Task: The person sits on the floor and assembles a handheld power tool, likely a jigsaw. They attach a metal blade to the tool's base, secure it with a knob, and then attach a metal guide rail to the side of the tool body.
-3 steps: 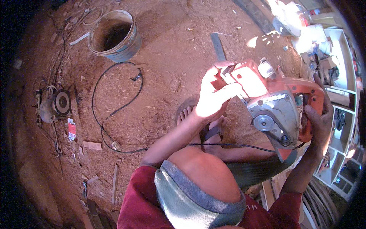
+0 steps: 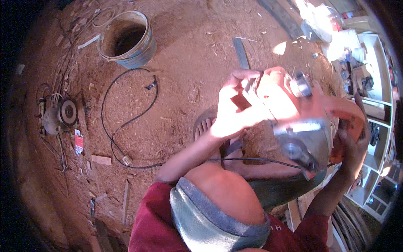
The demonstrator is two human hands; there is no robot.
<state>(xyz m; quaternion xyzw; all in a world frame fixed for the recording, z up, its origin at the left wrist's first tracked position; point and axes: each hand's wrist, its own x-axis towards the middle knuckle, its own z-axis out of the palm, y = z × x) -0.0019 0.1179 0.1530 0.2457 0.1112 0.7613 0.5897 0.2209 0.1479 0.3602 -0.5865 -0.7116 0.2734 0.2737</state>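
Holds an orange planer (image 2: pixel 296 103), blurred, at right of centre, with the front end (image 2: pixel 275 90) clasped in the left hand (image 2: pixel 232 115) and the rear handle (image 2: pixel 351 115) in the wrapped grip of the right hand (image 2: pixel 356 146). Bares a round pulley (image 2: pixel 292 149) on the lower side. Includes a black cord (image 2: pixel 252 158) looped at centre left, a bucket (image 2: pixel 143 53) at upper left, a grinder (image 2: pixel 52 121) at far left.

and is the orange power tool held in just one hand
No, the left hand is on one end of the orange power tool and the right hand on the other.
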